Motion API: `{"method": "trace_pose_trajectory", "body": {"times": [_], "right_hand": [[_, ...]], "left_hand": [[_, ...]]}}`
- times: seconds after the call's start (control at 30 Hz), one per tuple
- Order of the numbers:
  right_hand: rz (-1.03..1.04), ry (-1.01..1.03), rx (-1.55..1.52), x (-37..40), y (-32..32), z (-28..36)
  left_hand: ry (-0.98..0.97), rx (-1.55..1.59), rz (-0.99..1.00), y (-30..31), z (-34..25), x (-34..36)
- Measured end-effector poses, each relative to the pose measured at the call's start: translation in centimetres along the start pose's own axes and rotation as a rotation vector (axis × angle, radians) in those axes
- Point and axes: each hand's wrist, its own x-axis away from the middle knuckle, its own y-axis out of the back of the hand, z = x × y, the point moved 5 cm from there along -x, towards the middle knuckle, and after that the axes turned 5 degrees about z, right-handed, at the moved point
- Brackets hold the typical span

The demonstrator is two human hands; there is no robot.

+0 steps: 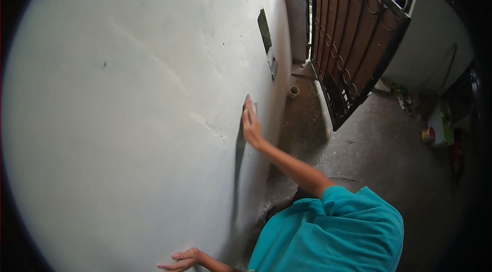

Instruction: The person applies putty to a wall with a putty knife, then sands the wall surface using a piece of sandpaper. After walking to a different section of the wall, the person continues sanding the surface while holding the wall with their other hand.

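Note:
A white wall (123,133) with small pits and shallow ridges fills the left side. Against it, at the wall's right part, my right hand (251,127) presses a thin flat piece (255,108), whose edges just show beside the fingers; I cannot tell what the piece is. The fingers point up the wall, and a dark shadow falls below the hand. Lower left, my left hand (183,260) lies with its fingers stretched out at the wall surface, holding nothing. Above my right hand, a slot-like cutout (267,44) with a grey box in its lower end breaks the wall.
A brown metal gate (353,31) with scrollwork stands ajar at the upper right. A small cup (293,91) sits on the concrete floor (359,154) near the wall's foot. Farther right are a red-and-white tin (428,134) and a green-and-white container (442,124).

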Motion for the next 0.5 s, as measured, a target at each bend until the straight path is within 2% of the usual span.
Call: {"method": "trace_pose_trajectory", "body": {"times": [0.07, 0.27, 0.33, 0.4, 0.43, 0.5], "right_hand": [[-0.031, 0.035, 0.052, -6.4, 2.3, -2.0], [-0.105, -0.075, 0.111, -20.8, 7.3, -6.3], [-0.120, -0.093, 0.144, -23.4, 9.0, -7.0], [-0.001, -0.368, 0.034, -24.3, 10.1, -9.0], [0.002, -0.374, 0.031, -24.3, 10.7, -9.5], [-0.182, -0.444, -0.136, -23.6, 12.0, -12.6]], "left_hand": [[-0.011, 0.070, -0.042, -0.1, -0.1, 0.1], [-0.023, 0.077, -0.074, -0.7, -0.8, -0.2], [-0.036, 0.086, -0.086, -0.8, -1.2, -0.1], [-0.012, 0.074, -0.054, -0.7, -0.9, 0.2], [-0.018, 0.071, -0.052, -0.6, -0.8, 0.4], [0.011, 0.078, -0.027, -0.7, -0.4, 0.5]]}}
